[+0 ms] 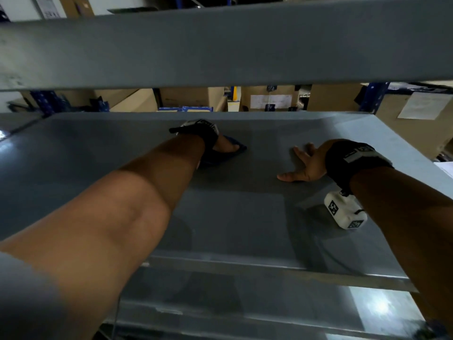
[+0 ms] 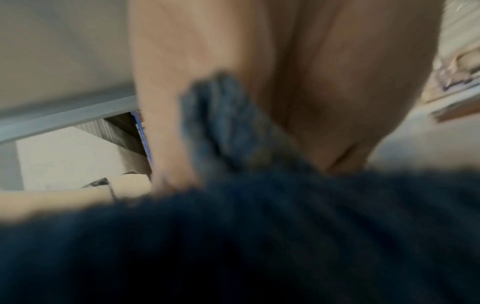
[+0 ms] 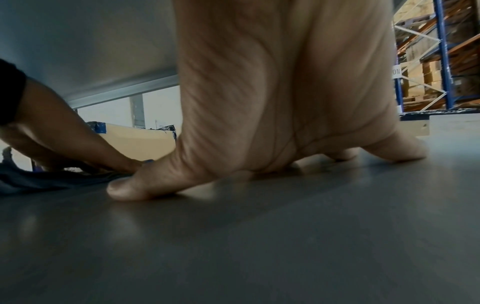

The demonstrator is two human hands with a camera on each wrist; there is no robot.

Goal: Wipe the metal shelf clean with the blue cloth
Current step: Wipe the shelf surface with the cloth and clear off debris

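The grey metal shelf (image 1: 232, 217) spreads out in front of me. Far back at its middle lies the dark blue cloth (image 1: 221, 158), and my left hand (image 1: 226, 143) presses flat on it with straight fingers. In the blurred left wrist view the cloth (image 2: 259, 236) fills the lower half, and a fold of it rises between my fingers. My right hand (image 1: 304, 165) rests open on the bare shelf to the right of the cloth, fingers spread. The right wrist view shows that palm (image 3: 272, 102) on the shelf surface (image 3: 259, 246), with the left hand (image 3: 78, 148) and cloth (image 3: 39, 181) beyond.
Another grey shelf (image 1: 220, 45) hangs close overhead. Cardboard boxes (image 1: 269, 99) and blue racking stand behind the open back. The shelf's front lip (image 1: 269, 268) runs near me, with a lower shelf beneath.
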